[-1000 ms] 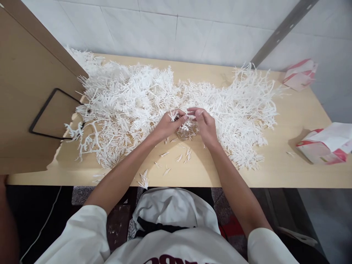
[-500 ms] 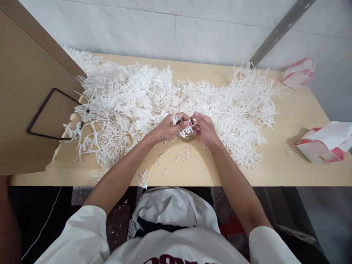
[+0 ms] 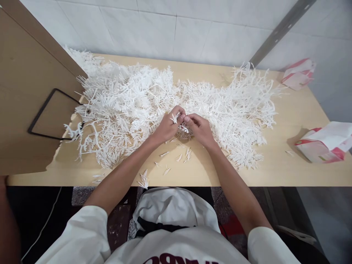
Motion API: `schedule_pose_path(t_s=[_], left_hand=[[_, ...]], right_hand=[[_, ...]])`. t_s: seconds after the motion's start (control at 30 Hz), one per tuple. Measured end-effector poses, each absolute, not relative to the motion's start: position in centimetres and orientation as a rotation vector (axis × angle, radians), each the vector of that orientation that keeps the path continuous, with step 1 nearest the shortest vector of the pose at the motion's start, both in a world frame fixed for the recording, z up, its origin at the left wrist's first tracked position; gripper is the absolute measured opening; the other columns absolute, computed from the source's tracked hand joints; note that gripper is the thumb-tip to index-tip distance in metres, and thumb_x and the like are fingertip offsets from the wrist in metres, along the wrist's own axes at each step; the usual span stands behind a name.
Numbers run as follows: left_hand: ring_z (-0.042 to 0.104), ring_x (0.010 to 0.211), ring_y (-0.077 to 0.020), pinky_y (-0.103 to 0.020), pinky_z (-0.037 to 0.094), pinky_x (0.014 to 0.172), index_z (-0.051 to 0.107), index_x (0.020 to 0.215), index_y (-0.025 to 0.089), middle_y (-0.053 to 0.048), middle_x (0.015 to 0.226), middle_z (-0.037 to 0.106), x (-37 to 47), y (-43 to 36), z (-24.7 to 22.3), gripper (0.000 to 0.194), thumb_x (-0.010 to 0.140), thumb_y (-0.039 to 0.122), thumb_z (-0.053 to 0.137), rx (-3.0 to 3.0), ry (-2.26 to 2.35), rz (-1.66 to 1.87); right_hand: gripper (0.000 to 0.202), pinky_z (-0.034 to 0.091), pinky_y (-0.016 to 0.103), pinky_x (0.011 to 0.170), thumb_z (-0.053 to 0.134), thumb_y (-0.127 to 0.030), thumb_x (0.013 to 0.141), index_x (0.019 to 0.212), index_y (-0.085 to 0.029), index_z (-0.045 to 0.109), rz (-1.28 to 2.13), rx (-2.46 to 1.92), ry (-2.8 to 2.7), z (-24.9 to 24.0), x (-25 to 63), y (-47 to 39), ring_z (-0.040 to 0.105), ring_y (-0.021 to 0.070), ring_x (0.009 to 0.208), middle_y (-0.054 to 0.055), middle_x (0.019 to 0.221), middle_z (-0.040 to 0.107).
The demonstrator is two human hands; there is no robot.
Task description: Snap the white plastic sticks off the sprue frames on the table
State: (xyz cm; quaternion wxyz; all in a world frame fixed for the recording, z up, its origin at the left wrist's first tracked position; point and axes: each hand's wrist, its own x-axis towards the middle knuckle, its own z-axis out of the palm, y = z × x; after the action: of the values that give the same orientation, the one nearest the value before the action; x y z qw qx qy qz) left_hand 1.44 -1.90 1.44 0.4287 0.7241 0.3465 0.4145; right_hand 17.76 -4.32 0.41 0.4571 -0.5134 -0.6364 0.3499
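Observation:
Two heaps of white, thin branching plastic-looking sprigs lie side by side on the table, a left heap and a right heap. Between them, my left hand is closed around a white branched sprig, its tips poking out by the thumb. My right hand meets it, thumb and forefinger pinched together at the left fingertips. What the right fingers pinch is too small and covered to make out. More white pieces show just below the joined fingertips.
Loose sprigs and small bits lie near the front edge of the wooden table. A brown panel with a black wire frame stands at left. Red-and-white paper packets sit at right. A tiled wall closes the back.
Both hands have risen slightly and turned inward. My right hand has shifted left, its thumb and forefinger now pinched against the left hand's fingertips. The heaps look unchanged.

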Motion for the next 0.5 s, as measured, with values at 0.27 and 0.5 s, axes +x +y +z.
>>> schedule_pose_path(t_s=[0.27,0.5], left_hand=[[0.045,0.068,-0.011,-0.025,0.039,0.067,0.048,0.086,0.02,0.002,0.074,0.047,1.8,-1.9,1.6,0.028,0.092,0.047,0.046,1.733,0.857,0.985],[0.046,0.063,-0.0099,-0.024,0.041,0.062,0.05,0.085,0.019,0.002,0.071,0.049,2.0,-2.2,1.8,0.024,0.09,0.043,0.051,1.668,0.845,0.946]], right_hand=[[0.032,0.042,0.025,0.062,0.047,-0.052,0.091,0.082,-0.022,0.053,0.8,-1.223,-1.49,0.1,16.5,-5.0,0.048,0.0102,0.062,-0.003,0.069,0.052],[0.033,0.04,0.023,0.048,0.046,-0.055,0.089,0.077,-0.024,0.041,1.057,-1.215,-1.09,-1.1,16.3,-3.8,0.046,0.0096,0.052,-0.004,0.066,0.048]])
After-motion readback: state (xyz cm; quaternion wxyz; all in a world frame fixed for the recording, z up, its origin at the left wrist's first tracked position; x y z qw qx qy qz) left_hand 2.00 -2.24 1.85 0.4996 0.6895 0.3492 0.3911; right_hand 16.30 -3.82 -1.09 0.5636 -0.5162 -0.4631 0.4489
